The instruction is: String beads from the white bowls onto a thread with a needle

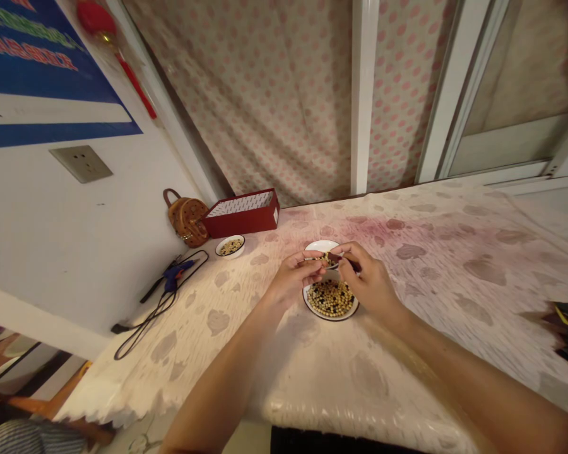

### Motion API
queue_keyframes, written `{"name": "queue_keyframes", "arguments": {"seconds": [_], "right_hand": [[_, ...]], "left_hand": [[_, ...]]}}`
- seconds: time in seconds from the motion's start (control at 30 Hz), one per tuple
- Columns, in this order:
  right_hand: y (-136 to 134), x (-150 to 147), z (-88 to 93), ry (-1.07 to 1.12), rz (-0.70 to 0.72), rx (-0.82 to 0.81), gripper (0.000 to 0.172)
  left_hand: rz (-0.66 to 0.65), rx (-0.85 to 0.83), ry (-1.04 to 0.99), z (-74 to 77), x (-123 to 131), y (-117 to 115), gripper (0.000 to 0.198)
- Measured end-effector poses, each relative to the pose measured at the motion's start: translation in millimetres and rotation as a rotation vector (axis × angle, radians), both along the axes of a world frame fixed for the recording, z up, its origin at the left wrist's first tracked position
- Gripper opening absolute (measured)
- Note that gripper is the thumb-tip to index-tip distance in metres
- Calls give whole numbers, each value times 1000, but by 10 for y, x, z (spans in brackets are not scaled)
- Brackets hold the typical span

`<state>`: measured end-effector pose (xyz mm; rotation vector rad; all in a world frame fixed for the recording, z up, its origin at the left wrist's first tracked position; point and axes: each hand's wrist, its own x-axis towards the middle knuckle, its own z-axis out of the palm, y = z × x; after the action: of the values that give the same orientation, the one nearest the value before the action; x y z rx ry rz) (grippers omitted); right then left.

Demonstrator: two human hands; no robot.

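Right hand (372, 277): fingers pinched a dark brown implement (334, 257) over the rear white bowl (319, 245). Left hand (297, 272): fingertips curled beside it, grip unclear. Nearer: dark-rimmed bowl (307, 305), mixed beans (330, 299). Step, apparently: fine two-handed work, calling next for steady pinching.

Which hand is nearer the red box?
Left. The left hand is in front of the red box and to its right; the right hand is farther right, on the far side of the left hand from it. Neither touches the box.
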<state>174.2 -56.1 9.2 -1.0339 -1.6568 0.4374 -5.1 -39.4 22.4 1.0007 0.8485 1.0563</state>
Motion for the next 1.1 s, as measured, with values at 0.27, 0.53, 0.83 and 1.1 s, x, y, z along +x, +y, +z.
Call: {"name": "queue_keyframes", "arguments": {"seconds": [0.27,0.53,0.83,1.1], "right_hand": [[-7,4,8,-11,-5,-9,15],[3,3,-17,-12,-15,-1,15],[17,1,-26,-8,-26,3,16],[9,12,-17,-15,-14,2,16]], "left_hand": [[-3,16,-11,-43,10,10,37],[-16,42,-18,-43,23,14,38],[-30,80,24,-52,40,-3,42],[38,268,164,-87,80,12,38]]}}
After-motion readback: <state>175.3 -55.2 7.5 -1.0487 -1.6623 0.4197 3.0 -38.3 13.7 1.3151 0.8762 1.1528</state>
